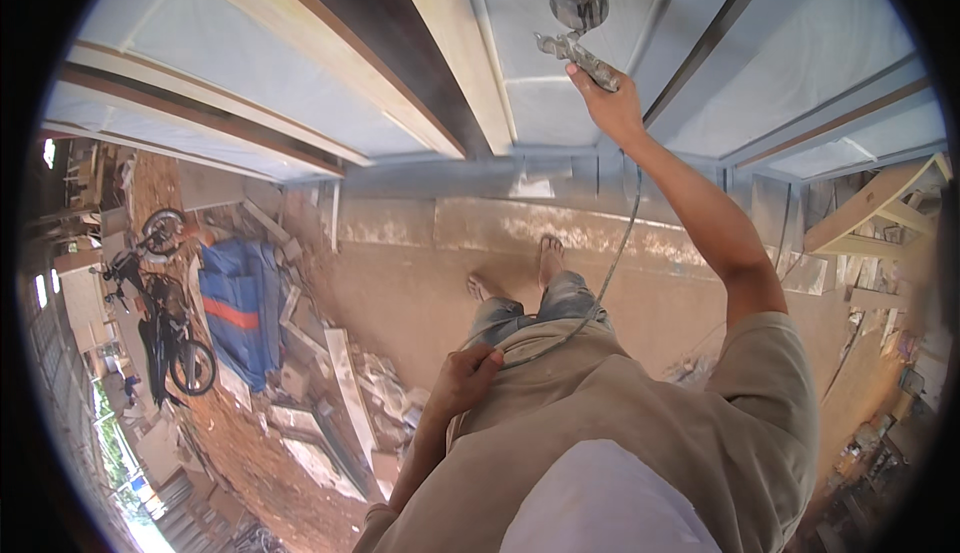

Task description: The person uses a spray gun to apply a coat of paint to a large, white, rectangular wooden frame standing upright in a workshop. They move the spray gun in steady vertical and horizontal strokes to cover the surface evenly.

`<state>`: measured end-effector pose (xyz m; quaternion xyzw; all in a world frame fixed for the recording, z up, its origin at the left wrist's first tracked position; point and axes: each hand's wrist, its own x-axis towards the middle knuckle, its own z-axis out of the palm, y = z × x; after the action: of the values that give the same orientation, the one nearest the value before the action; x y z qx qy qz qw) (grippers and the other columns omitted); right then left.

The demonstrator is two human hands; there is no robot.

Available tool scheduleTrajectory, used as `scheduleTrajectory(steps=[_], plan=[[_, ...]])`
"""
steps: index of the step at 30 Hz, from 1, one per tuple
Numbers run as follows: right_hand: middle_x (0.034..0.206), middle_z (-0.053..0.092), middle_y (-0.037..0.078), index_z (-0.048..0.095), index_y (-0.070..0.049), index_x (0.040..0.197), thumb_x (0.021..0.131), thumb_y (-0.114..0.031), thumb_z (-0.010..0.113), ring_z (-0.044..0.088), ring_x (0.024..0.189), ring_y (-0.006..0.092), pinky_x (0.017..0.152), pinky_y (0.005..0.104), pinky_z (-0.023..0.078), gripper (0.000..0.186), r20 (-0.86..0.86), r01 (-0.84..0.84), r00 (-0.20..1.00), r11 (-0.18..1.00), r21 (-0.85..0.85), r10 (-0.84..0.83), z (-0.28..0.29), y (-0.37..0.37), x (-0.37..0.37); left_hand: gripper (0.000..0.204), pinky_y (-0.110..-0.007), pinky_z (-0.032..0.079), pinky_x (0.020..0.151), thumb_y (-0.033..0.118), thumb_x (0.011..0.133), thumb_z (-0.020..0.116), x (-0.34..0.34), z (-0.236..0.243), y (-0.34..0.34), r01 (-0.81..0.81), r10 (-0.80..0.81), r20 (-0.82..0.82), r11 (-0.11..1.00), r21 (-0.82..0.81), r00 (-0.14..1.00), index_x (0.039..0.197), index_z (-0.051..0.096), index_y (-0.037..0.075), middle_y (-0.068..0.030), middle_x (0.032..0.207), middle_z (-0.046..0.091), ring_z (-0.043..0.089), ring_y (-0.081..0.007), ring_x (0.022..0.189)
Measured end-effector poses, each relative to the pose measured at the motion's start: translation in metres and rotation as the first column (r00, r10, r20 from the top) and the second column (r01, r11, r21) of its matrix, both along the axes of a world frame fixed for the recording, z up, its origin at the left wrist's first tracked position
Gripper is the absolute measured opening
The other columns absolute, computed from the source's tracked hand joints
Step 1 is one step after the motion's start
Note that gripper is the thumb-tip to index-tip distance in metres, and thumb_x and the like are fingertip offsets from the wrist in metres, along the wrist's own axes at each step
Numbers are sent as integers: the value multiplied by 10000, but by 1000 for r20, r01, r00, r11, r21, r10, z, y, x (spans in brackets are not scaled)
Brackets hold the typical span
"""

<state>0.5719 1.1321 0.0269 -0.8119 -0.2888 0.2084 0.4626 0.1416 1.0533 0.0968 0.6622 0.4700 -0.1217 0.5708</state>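
My right hand point(607, 103) is raised at arm's length and grips the handle of a paint-spattered spray gun point(573, 13) with a metal cup on top. The gun points at pale grey-white door panels point(560, 83) standing upright in front of me. A thin air hose point(612, 263) hangs from the gun down to my waist. My left hand point(466, 378) is closed on that hose at my hip. My bare feet point(548, 253) stand on a dusty concrete floor.
Several wooden door frames with dark and light edges point(420, 63) lean in a row. A motorcycle point(165, 313) and a blue tarp point(240, 313) sit at left among stone and wood scraps point(340, 393). Wooden frames point(880, 213) stand at right.
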Motion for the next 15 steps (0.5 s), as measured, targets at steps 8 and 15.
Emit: scheduleTrajectory(steps=[8, 15], plan=[[620, 603, 140, 693, -35, 868, 863, -524, 722, 578, 587, 285, 618, 399, 473, 490, -107, 39, 993, 998, -53, -45, -174, -12, -27, 313, -345, 483, 695, 316, 979, 599, 8, -14, -13, -60, 31, -182, 985, -162, 983, 974, 674, 12, -137, 765, 650, 611, -186, 722], [605, 607, 155, 657, -48, 806, 860, -522, 724, 608, 593, 364, 595, 429, 472, 482, -83, 55, 994, 984, -167, -70, -311, -28, -56, 275, -345, 486, 704, 284, 966, 629, 8, -54, -21, -226, 122, -330, 928, -296, 936, 1007, 672, 16, -129, 794, 668, 612, -197, 732]])
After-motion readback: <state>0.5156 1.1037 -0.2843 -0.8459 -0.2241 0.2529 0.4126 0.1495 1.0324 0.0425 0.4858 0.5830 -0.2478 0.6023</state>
